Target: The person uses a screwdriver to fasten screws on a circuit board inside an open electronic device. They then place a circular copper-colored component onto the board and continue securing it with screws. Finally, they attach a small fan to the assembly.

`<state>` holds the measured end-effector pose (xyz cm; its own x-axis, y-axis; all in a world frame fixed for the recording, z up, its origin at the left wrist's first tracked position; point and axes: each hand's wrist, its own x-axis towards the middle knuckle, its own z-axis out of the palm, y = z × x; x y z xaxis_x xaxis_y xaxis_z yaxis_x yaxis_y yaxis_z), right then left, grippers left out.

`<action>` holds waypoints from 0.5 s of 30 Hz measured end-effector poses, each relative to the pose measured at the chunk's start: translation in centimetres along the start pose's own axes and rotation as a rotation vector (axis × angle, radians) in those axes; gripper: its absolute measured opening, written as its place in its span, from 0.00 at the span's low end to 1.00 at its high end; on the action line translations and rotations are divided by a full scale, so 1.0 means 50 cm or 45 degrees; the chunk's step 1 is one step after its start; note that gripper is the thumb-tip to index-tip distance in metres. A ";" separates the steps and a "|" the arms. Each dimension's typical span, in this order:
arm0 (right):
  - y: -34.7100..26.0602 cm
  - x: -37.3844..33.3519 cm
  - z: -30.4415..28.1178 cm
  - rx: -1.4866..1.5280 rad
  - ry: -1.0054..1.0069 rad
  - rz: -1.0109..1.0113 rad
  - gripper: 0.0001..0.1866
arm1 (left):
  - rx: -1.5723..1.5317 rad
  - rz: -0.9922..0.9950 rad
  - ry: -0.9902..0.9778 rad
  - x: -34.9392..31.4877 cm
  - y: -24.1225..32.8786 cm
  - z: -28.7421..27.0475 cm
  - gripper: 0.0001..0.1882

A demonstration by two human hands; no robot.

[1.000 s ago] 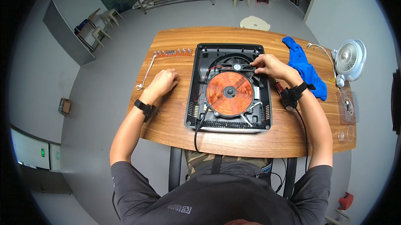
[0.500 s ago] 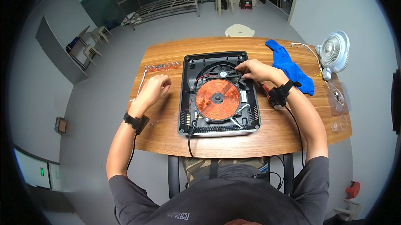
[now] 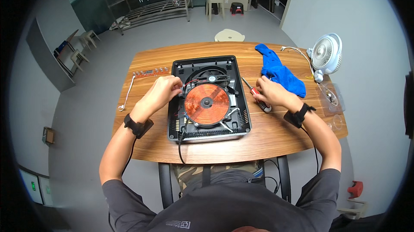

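Note:
The opened induction cooker (image 3: 174,130) lies on the table, its round copper coil (image 3: 207,102) exposed in the black housing. At the housing's left rim, my left hand (image 3: 164,92) has its fingers pinched together beside a thin red wire. What those fingers hold, if anything, is hidden. My right hand (image 3: 274,93) is to the right of the housing, its fingers closed at the red part of a screwdriver (image 3: 264,106). The screwdriver's shaft points away toward the far left, and its dark handle end shows below my fingers.
A small circuit board (image 3: 151,72) with a white cable lies at the far left. A blue cloth (image 3: 284,76) is past my right hand. A white fan (image 3: 326,53) and a clear plastic tray (image 3: 332,102) stand at the right edge. A black cord (image 3: 180,148) crosses the front edge.
My right hand has left the cooker's upper right side and come down to the screwdriver. My left hand has moved right, from over the table to the housing's left rim. The view has shifted.

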<state>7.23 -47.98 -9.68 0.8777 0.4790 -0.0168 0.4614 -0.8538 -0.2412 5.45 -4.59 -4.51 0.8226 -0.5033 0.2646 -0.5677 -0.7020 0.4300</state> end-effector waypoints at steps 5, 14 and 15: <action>-0.019 -0.041 0.021 -0.167 -0.049 0.068 0.32 | 0.105 0.141 0.031 0.028 0.001 0.023 0.06; 0.007 -0.027 0.053 0.045 0.052 0.055 0.20 | 0.121 0.142 0.003 0.038 0.035 0.044 0.06; 0.014 -0.025 0.050 0.056 0.045 0.101 0.20 | 0.109 0.148 0.016 0.038 0.031 0.047 0.06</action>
<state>6.14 -48.66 -12.25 0.9155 0.4023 -0.0032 0.3850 -0.8786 -0.2827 6.05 -7.80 -5.36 0.7513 -0.5777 0.3191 -0.6592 -0.6801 0.3209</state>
